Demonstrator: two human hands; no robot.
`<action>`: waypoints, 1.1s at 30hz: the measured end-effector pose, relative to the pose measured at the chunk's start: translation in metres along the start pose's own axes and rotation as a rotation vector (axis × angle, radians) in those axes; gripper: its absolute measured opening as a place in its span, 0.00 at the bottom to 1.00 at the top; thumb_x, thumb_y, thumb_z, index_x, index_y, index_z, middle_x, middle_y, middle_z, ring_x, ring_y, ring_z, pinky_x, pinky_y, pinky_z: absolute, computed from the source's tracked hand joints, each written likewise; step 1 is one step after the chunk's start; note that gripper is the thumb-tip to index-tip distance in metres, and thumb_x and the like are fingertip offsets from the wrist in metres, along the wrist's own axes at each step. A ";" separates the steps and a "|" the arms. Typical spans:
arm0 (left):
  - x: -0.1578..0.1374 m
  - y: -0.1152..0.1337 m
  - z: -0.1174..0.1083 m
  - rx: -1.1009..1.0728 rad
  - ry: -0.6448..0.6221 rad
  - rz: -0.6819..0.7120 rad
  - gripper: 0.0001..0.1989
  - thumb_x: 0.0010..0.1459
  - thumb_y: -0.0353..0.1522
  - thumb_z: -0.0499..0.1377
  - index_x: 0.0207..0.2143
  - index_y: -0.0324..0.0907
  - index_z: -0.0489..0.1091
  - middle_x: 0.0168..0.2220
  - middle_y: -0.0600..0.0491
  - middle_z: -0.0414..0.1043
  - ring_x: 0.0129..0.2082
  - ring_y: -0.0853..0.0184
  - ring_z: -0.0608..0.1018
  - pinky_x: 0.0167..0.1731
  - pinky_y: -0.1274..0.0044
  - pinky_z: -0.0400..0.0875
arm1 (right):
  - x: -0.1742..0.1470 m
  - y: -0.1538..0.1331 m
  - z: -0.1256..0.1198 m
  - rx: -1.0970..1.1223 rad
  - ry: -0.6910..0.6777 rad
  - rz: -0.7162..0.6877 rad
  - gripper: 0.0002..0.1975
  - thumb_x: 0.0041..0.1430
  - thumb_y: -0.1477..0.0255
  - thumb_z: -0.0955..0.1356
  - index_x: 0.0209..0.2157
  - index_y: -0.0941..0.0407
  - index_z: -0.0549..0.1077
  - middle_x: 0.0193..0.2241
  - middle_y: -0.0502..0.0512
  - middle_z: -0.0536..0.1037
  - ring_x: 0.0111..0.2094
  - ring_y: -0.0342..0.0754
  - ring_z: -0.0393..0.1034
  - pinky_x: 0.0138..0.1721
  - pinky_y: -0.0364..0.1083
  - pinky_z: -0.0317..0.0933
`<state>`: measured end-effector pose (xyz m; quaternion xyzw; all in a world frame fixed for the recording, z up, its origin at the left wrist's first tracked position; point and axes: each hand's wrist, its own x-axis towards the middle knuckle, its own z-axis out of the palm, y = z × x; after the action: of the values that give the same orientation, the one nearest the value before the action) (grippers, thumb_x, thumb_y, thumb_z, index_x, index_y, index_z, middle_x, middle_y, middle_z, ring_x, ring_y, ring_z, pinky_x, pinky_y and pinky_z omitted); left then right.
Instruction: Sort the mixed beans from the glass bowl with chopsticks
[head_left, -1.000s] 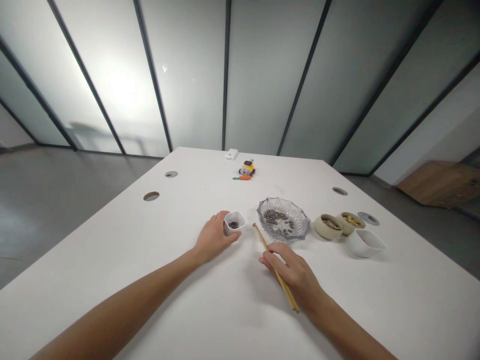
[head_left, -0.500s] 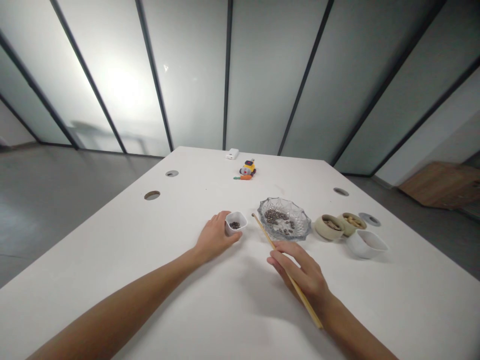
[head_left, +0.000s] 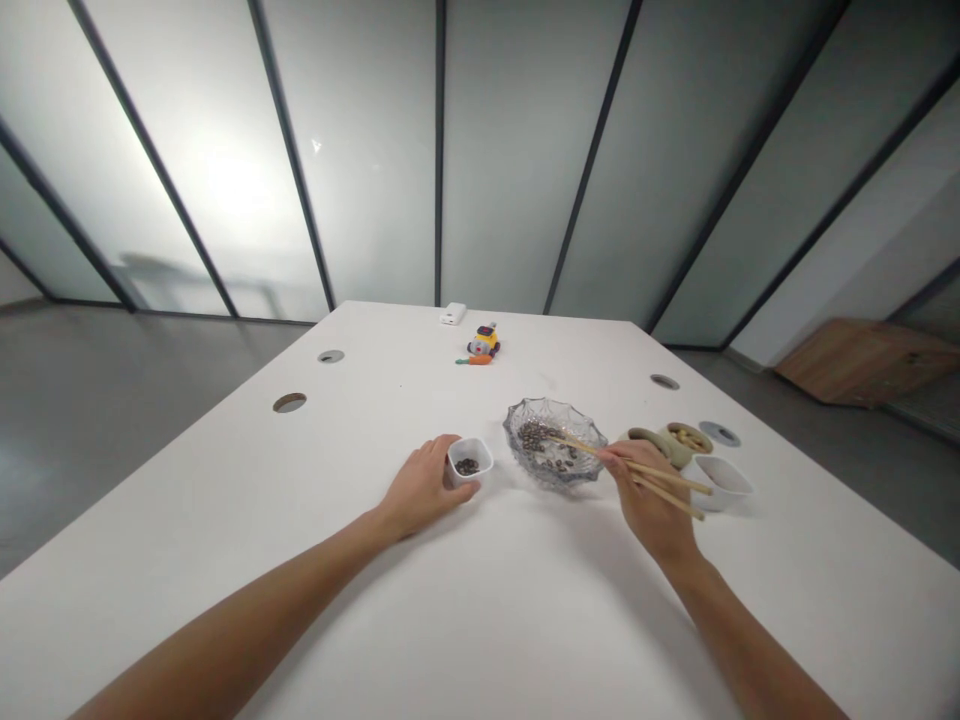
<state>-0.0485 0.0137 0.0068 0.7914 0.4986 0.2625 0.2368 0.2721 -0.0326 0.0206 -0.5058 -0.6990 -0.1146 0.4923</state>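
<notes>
In the head view, the left hand (head_left: 424, 487) curls around the side of a small white cup (head_left: 481, 453), thumb in front and fingers behind, holding it upright on the white desk (head_left: 420, 620). Some dark beans (head_left: 467, 467) lie at the bottom of the cup.

The right hand (head_left: 652, 510) holds a pair of wooden chopsticks (head_left: 675, 478), their back ends spread apart beyond the hand and their front ends reaching over a clear glass bowl (head_left: 589, 462) with a scalloped rim. More dark beans (head_left: 535, 436) lie in this bowl, thickest toward its left side, with a few scattered nearer the front. The chopstick tips are at the beans there; whether they pinch one is too small to tell. The glass bowl stands between the two hands, just right of the cup and apart from it.

Behind the right hand are two round beige bowls side by side; the nearer bowl (head_left: 661, 440) is partly hidden, while the farther bowl (head_left: 703, 441) contains pale yellowish pieces (head_left: 684, 437). A white pointed dish (head_left: 731, 494) stands in front of them, partly covered by the chopsticks.

Farther back on the desk, an orange toy carrot (head_left: 476, 360) lies just in front of a yellow and grey toy vehicle (head_left: 484, 341), with a white box-like object (head_left: 453, 314) near the far edge.
</notes>
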 end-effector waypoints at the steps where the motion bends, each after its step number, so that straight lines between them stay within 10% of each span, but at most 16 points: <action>1: 0.000 0.000 0.000 0.001 0.001 -0.005 0.25 0.56 0.41 0.66 0.55 0.45 0.68 0.48 0.47 0.78 0.47 0.54 0.78 0.48 0.65 0.71 | -0.001 0.007 0.002 -0.001 -0.003 0.026 0.15 0.70 0.60 0.66 0.33 0.53 0.76 0.30 0.54 0.79 0.33 0.50 0.74 0.37 0.50 0.68; 33: 0.001 0.003 0.000 0.001 -0.005 0.003 0.24 0.58 0.42 0.64 0.54 0.44 0.68 0.48 0.47 0.78 0.47 0.53 0.79 0.46 0.66 0.71 | -0.003 0.014 0.015 0.053 -0.041 0.129 0.18 0.70 0.57 0.66 0.33 0.53 0.78 0.32 0.54 0.80 0.34 0.49 0.73 0.39 0.49 0.67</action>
<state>-0.0457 0.0127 0.0088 0.7929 0.4970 0.2607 0.2375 0.2754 -0.0180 0.0061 -0.5391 -0.6776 -0.0537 0.4974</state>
